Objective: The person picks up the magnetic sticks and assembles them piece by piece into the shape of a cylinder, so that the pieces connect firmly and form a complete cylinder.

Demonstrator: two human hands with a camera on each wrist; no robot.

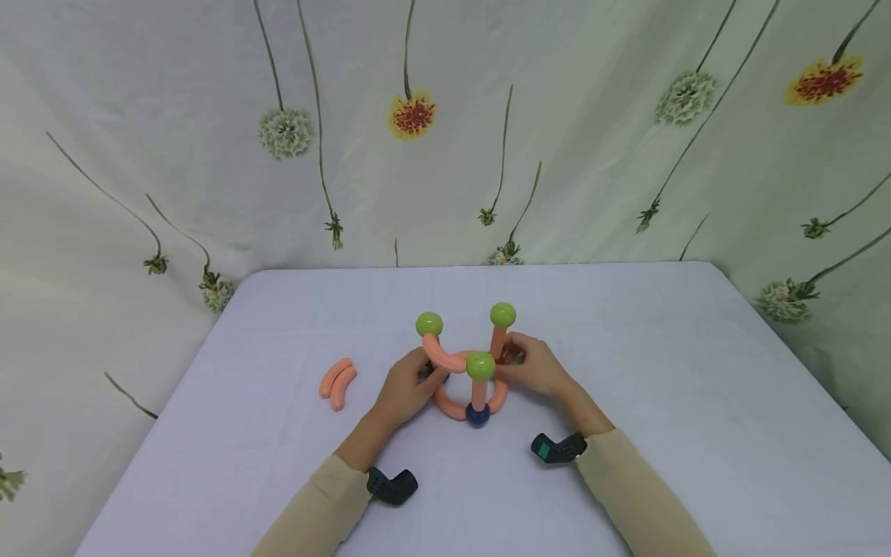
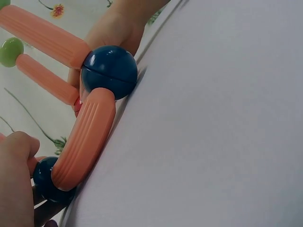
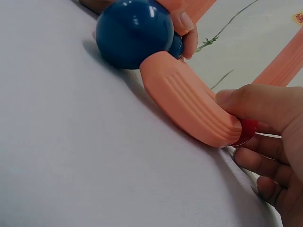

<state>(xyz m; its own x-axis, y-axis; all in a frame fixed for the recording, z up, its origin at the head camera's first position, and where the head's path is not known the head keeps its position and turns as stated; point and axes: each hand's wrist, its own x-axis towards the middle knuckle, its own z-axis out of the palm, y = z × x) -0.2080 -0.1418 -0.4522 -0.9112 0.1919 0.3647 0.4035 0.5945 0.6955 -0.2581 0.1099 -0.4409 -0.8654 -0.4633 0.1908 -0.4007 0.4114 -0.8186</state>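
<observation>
A toy frame of magnetic balls and salmon rods stands on the table. Curved rods form its base ring, with a dark blue ball (image 1: 477,415) at the near corner. Straight rods rise to three green balls (image 1: 480,365), and a curved rod (image 1: 442,354) links two of these at the top. At the left base corner my left hand (image 1: 407,387) grips another blue ball (image 2: 45,172), partly covered by the thumb. On the right, my right hand (image 1: 536,367) pinches the red ball (image 3: 248,132), its thumb on the end of a curved base rod (image 3: 189,101).
Two loose curved rods (image 1: 336,383) lie side by side left of the frame. The white table (image 1: 661,348) reaches back to a flower-patterned cloth (image 1: 578,116). A dark wrist device (image 1: 392,486) sits on each forearm.
</observation>
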